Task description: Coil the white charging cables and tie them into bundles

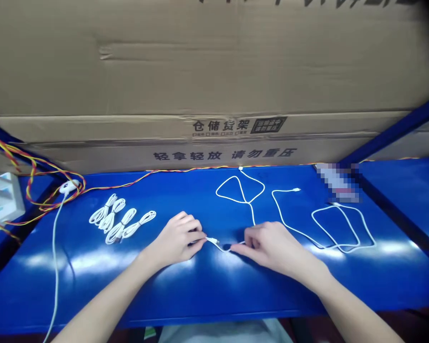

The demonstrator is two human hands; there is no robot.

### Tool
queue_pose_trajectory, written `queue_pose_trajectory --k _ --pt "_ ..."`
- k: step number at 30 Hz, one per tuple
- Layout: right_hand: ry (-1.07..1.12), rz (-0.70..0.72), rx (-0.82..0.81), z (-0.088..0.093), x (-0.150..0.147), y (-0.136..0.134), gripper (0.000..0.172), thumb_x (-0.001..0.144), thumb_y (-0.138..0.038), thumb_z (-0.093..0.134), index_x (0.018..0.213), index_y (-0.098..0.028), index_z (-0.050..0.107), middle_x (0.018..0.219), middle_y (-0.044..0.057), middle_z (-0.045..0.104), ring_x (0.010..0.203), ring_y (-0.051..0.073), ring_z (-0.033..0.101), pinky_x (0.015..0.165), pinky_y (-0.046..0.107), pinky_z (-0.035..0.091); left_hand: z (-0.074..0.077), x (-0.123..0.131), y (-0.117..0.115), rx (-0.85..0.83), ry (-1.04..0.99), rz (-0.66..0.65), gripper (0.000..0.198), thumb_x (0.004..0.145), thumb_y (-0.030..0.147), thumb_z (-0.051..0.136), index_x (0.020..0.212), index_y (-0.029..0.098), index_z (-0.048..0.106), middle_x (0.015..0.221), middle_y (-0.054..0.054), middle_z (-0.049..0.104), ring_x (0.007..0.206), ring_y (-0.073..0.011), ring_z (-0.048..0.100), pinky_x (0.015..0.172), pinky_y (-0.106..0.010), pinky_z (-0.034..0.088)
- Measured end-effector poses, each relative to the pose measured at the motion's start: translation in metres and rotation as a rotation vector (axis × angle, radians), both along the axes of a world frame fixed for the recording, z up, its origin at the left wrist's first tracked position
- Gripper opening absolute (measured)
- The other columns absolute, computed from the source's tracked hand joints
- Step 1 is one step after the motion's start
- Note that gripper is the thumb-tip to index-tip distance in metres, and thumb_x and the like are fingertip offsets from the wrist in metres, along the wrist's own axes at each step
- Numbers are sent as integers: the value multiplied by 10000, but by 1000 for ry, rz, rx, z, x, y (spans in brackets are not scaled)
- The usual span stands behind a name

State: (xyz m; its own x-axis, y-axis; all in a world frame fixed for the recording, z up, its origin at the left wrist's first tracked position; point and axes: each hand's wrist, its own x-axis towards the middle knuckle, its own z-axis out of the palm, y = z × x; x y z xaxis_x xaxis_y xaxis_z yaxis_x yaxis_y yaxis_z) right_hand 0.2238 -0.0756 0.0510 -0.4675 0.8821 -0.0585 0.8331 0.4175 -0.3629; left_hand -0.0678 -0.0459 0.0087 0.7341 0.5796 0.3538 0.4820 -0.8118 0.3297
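My left hand point(175, 239) pinches the connector end of a white USB cable point(223, 247) between thumb and fingers. My right hand point(268, 244) grips the same cable a little further along, and a short slack dip hangs between the two hands. Beyond them, this cable rises into a loose loop point(236, 190) on the blue steel shelf point(214, 295). Several bundled white cables point(121, 221) lie to the left of my left hand. Another loose white cable point(321, 224) lies to the right of my right hand.
Large flattened cardboard boxes point(200, 95) stand along the back of the shelf. A twisted red and yellow wire point(128, 181) runs along the back and bunches at the left, near a white corded device point(69, 186). A white box point(2, 197) sits at the far left, and a pixelated blurred patch point(338, 183) covers something at the back right.
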Motion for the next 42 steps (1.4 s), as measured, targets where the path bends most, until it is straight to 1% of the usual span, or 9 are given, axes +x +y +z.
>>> queue_pose_trajectory --k 3,7,11,16,21,27,31,36,42 --pt "-107 -224 29 -13 7 -14 488 1023 -568 518 699 -231 658 671 57 682 584 218 648 554 321 385 0 3 1 2 -16 -7 183 1011 235 575 1011 222 757 881 -38 705 794 -172 603 750 -358 398" --pt "72 -408 54 -41 15 -19 316 1038 -445 513 929 -225 713 897 68 717 718 227 699 618 332 471 -4 3 3 -48 -28 -71 182 1009 211 568 1064 214 742 953 -63 709 880 -188 627 833 -374 449" --pt "299 -365 22 -54 13 -14 227 1020 -325 532 1103 -216 713 947 65 717 756 210 703 703 338 526 -5 3 3 -77 5 -128 231 993 139 540 1110 209 726 1032 -79 708 958 -205 621 880 -387 463" --pt "404 -240 4 -50 -7 -11 199 1011 -242 534 1117 -229 701 996 64 736 923 230 704 839 370 556 -3 6 1 -51 29 -211 388 884 3 483 1095 218 729 1074 -76 703 1017 -219 607 906 -394 474" --pt "464 -33 -53 -46 -27 -13 371 1020 -204 510 1385 -255 554 1193 77 728 1128 235 669 993 418 541 -9 8 -4 -71 -4 -243 410 928 4 444 1098 236 736 1006 -67 706 969 -191 638 875 -347 507" --pt "505 48 -190 -46 -40 -19 646 994 -310 629 1568 -281 332 1282 98 704 1163 243 670 1019 438 547 -15 8 -6 -22 -126 -80 160 996 329 642 1059 207 723 1026 -88 721 1006 -213 666 888 -367 533" --pt "523 36 -98 -55 -42 -22 682 950 -323 706 1541 -265 371 1257 105 695 1097 248 683 947 426 581 -18 12 -8 -17 -112 18 279 948 460 699 1031 195 724 1014 -87 729 990 -228 674 893 -394 527" --pt "413 60 96 -65 -34 -23 155 1031 -301 593 1108 -247 717 1059 83 701 963 238 660 853 411 572 -16 16 -12 -84 -96 99 268 954 455 694 988 196 751 954 -67 707 875 -198 642 796 -356 513" --pt "420 -79 151 -66 -22 -14 211 1035 -259 564 1028 -243 775 946 70 711 849 205 663 759 352 557 -4 7 -8 -11 27 183 226 1006 283 571 1112 176 740 974 -95 690 928 -239 631 921 -458 504"
